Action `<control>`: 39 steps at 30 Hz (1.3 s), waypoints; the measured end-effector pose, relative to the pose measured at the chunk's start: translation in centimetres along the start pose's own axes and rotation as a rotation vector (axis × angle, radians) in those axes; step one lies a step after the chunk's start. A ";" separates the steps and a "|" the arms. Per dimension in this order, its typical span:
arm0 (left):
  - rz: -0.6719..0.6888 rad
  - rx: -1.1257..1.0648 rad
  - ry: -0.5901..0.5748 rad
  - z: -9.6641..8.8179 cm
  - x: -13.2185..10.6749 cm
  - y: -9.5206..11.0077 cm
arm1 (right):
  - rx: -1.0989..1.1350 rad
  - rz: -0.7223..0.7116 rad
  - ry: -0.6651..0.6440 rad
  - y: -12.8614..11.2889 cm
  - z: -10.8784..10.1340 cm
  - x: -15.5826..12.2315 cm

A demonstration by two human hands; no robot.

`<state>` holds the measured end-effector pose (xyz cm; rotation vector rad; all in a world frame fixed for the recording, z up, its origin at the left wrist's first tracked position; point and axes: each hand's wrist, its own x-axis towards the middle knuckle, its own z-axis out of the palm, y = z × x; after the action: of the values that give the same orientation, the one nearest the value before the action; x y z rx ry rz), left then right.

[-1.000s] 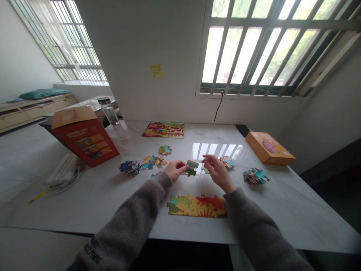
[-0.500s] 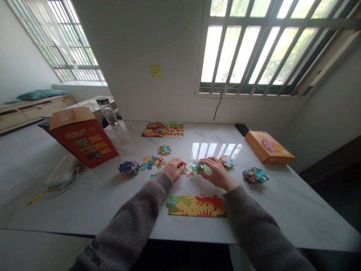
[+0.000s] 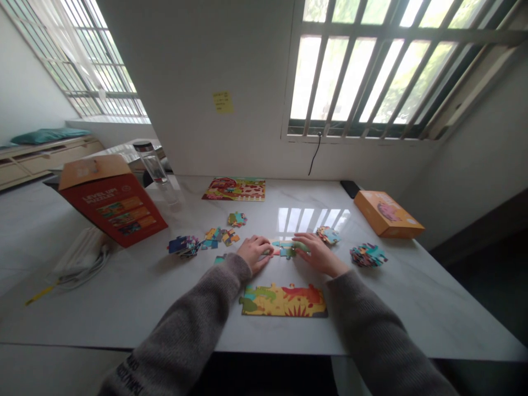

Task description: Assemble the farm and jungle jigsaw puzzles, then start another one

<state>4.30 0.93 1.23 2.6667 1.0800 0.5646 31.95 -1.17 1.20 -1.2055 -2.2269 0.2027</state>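
Note:
My left hand (image 3: 254, 251) and my right hand (image 3: 317, 253) lie flat on the white marble table (image 3: 124, 286), fingers stretched toward each other. Between the fingertips sit joined green and teal puzzle pieces (image 3: 285, 249), pressed down by both hands. A partly built puzzle strip (image 3: 284, 300) with a green and a red dinosaur lies just in front of my hands. Loose pieces lie left (image 3: 218, 237) and in a small heap (image 3: 183, 245). More pieces sit by my right hand (image 3: 329, 235).
A red puzzle box (image 3: 111, 201) stands at the left, with a clear bottle (image 3: 152, 163) behind it. A finished puzzle (image 3: 234, 188) lies at the back. An orange box (image 3: 386, 213) and a pile of pieces (image 3: 367, 256) are at the right. White cables (image 3: 82, 258) lie far left.
My left hand held a green piece lifted above the table. Both hands have since lowered it and now press it flat against other pieces on the tabletop.

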 end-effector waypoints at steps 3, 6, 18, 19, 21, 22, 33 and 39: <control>0.003 0.000 0.001 0.0 0.0 0.0 | 0.002 0.017 0.040 -0.1 -0.7 -0.7; -0.004 0.019 0.000 0.0 0.4 0.0 | 0.011 0.023 0.025 0.1 -0.8 -1.6; 0.094 -0.028 0.029 0.8 2.5 -0.5 | -0.032 -0.053 -0.050 -1.2 -0.1 -0.7; 0.093 -0.026 0.031 0.9 2.4 -0.4 | -0.035 -0.051 -0.075 -1.3 0.0 -0.4; 0.089 -0.015 0.025 0.8 2.3 -0.2 | -0.025 -0.039 -0.105 -1.4 0.0 0.0; 0.085 -0.006 0.017 0.7 2.3 -0.1 | -0.011 -0.033 -0.103 -1.4 0.0 0.1; 0.070 0.077 -0.094 1.1 5.1 1.9 | 0.028 0.027 -0.011 -0.3 -0.4 -1.6; 0.041 0.093 -0.048 1.9 5.2 1.3 | 0.004 0.035 -0.004 -1.0 -0.3 -2.2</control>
<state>9.37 3.57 1.35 2.7725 1.0657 0.4667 32.37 -3.55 0.88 -1.2437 -2.2091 0.2245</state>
